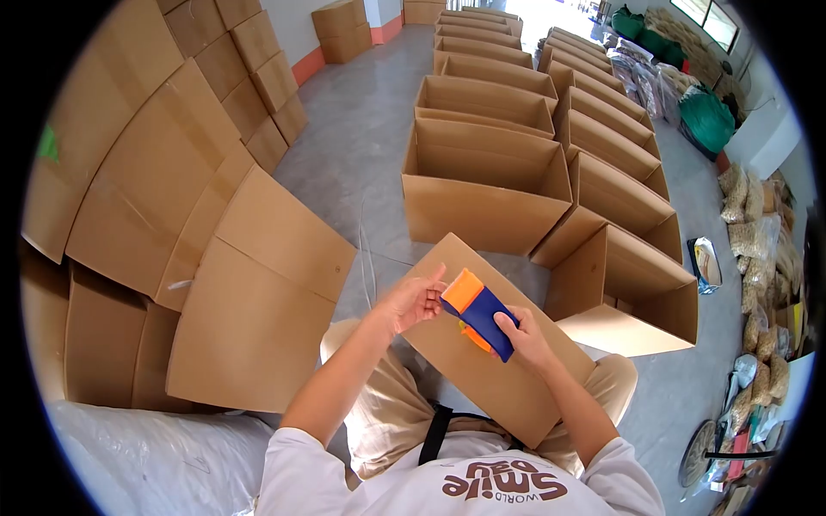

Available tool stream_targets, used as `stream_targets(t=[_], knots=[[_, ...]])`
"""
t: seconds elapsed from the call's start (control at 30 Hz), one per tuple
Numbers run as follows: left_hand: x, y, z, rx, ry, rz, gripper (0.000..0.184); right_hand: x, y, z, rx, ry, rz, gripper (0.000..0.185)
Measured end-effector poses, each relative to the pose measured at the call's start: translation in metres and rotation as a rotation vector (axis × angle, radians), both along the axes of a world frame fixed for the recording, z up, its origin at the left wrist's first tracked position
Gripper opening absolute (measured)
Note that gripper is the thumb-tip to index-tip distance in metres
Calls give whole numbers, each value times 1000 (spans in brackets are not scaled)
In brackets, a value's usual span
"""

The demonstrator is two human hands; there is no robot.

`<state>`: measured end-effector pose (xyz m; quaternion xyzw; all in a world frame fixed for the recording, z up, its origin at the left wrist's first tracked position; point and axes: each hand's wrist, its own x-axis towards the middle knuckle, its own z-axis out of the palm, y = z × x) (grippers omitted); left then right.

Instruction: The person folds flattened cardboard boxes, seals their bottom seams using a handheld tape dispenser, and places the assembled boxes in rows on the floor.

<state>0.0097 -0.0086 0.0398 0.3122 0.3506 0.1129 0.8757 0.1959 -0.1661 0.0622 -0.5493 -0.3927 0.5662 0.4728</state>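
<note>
the white shirt (469,482) bears "world smile day" in brown letters, seen upside down.

Right hand (522,338): fingers beneath the dispenser (483,314) hidden.
Left hand (417,301): contact with the dispenser too unclear to tell.
Carton (465,378): partly covered by dispenser and right hand.
Far boxes (482,41): lower parts hidden behind nearer ones.
Bright opening (559,13): washed out, cut by top edge.
Plastic (163,456): cut off at lower left.
</note>
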Motion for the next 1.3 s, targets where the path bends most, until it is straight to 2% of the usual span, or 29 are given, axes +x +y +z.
stream_targets(t=[0.1,0.2,0.33,0.4,0.53,0.6,0.63,0.7,0.77,0.83,0.93,1.0,1.07,1.13,1.2,1.23,1.27,1.3], knots=[[7,-9,4,-21,-108,78,31,-3,1,3,-35,-16,-14,35],[12,-15,3,26,-54,195,28,-4,2,-3,-17,-38,-34,34],[4,-2,-13,86,-55,163,23,-6,8,-4,-1,-76,-39,36],[-3,9,-6,28,-243,46,21,-6,10,3,-34,-67,-18,37],[-4,9,5,-63,-75,65,14,-5,10,9,-106,-98,2,37],[-5,5,-12,147,-83,83,16,-6,13,8,-64,-134,17,37],[-5,8,-15,147,-82,84,16,-7,14,7,-64,-132,18,37],[-2,18,-20,414,115,27,13,-9,14,7,-43,-233,43,36],[-11,46,-18,566,161,89,12,-5,5,7,-42,-294,34,36],[-26,88,-32,750,341,219,12,1,-8,11,-34,-361,37,36],[-43,144,-58,793,419,201,14,6,-23,24,-131,-347,67,35],[-38,154,-63,834,584,139,16,2,-24,26,-48,-406,43,34],[-39,162,-119,827,732,10,18,-2,-19,25,-120,-405,22,35],[-25,137,-146,539,704,-85,19,-1,-13,22,-180,-410,-5,36],[-6,121,-186,701,646,-257,25,0,-14,19,-123,-429,5,37],[-6,101,-175,694,647,-257,25,0,-16,19,-129,-427,9,37],[-8,79,-143,453,551,-239,32,0,-16,20,-143,-422,8,37],[-9,81,-133,347,500,-231,36,0,-13,21,-142,-414,-1,38]])
